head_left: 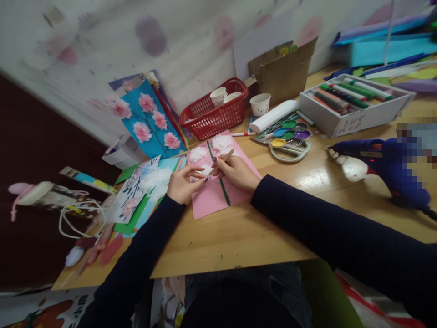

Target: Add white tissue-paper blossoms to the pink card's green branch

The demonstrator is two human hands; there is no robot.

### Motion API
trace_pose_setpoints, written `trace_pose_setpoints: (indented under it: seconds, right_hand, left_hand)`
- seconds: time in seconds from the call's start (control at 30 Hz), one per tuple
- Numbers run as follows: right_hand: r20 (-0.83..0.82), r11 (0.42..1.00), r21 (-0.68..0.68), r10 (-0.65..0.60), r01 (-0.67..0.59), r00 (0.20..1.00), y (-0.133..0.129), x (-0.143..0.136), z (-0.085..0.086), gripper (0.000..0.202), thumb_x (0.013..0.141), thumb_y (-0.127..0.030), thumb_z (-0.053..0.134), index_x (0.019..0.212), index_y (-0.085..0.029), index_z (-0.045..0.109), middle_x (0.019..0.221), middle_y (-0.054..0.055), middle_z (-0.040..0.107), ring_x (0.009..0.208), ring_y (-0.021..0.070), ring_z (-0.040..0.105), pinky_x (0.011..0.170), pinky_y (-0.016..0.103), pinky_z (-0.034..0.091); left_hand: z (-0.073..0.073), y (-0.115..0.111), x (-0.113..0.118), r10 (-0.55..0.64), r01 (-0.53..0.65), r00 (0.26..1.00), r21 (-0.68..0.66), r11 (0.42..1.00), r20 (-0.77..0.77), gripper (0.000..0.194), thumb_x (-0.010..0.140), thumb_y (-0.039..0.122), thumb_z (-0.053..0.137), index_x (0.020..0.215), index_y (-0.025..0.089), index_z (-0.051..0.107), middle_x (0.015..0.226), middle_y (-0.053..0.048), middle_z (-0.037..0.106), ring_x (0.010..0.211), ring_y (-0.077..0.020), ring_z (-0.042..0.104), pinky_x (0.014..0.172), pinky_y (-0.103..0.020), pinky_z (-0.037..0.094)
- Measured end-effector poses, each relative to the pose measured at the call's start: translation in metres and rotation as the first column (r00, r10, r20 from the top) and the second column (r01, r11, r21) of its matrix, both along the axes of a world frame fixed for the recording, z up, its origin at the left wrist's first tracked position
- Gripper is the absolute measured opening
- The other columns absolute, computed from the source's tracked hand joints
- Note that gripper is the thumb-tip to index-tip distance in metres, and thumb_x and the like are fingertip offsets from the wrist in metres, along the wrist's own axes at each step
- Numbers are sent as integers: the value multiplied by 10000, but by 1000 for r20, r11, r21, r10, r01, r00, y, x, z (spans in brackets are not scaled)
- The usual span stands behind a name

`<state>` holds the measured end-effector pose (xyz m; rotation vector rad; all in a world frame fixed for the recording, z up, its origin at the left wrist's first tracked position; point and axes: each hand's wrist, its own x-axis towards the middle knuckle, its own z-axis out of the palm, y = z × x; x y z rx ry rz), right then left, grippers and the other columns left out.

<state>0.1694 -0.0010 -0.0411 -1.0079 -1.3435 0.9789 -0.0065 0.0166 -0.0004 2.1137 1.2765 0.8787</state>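
A pink card (205,205) lies on the table, with a dark green strip (223,191) running down it and thin lines branching off. White cotton tufts (221,143) sit on its upper part. In my right hand (239,172), closed over the card, is a slim brown pencil-like stick (229,155), tilted with its lower end toward my left fingertips. My left hand (184,182) reaches in from the card's left edge. Its thumb and forefinger close around another cotton tuft (202,172), partly hidden by the fingers.
A blue flower picture (146,120) leans at the back left, beside a red basket (218,118) with paper cups. Scissors (290,152) and a paint palette (290,132) lie right of the card. Farther right are a marker box (368,116) and a blue glue gun (385,159).
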Motion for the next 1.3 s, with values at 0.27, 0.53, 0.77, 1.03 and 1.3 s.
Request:
trace_pose_setpoints:
  seconds: [0.27, 0.53, 0.77, 1.03, 1.3]
  right_hand:
    - [-79, 977, -22, -214, 213, 974, 0, 3, 0, 331, 944, -242, 382, 691, -152, 574, 541, 11, 588, 493, 116, 564, 523, 225, 446]
    - [303, 972, 201, -182, 124, 935, -14, -1, 6, 277, 946, -239, 398, 744, -166, 573, 616, 15, 632, 589, 139, 598, 596, 244, 408]
    - [431, 978, 198, -150, 69, 890, -17, -3, 10, 252, 955, -234, 388, 751, -175, 524, 691, 40, 668, 661, 157, 623, 638, 252, 409]
    - [522, 969, 241, -167, 44, 837, -18, -4, 6, 242, 961, -242, 356, 803, -175, 527, 725, 64, 668, 668, 170, 613, 658, 268, 408]
    - [660, 951, 304, -171, -52, 731, -23, -7, 6, 190, 947, -235, 337, 844, -182, 487, 733, 77, 644, 661, 184, 576, 625, 268, 368]
  left_hand:
    - [-17, 6, 0, 30, -13, 993, 150, 989, -116, 279, 667, 225, 706, 937, 175, 657, 746, -24, 741, 705, -173, 693, 609, -252, 512]
    - [-20, 6, -1, 9, 36, 987, 270, 962, -163, 287, 700, 219, 695, 981, 184, 651, 749, -11, 742, 673, -162, 697, 616, -255, 517]
    - [-26, 10, -4, -44, 97, 983, 302, 948, -179, 277, 720, 200, 676, 996, 186, 648, 767, -18, 740, 713, -175, 708, 660, -272, 530]
    - [-13, 7, -16, -33, 136, 961, 363, 922, -276, 471, 679, 358, 745, 1093, 184, 602, 1022, -85, 709, 953, -240, 666, 882, -391, 496]
    - [-15, 15, -29, 4, 45, 763, 59, 997, -646, 1103, 566, 590, 759, 1462, 214, 237, 1503, -185, 310, 1403, -389, 209, 1085, -646, 87]
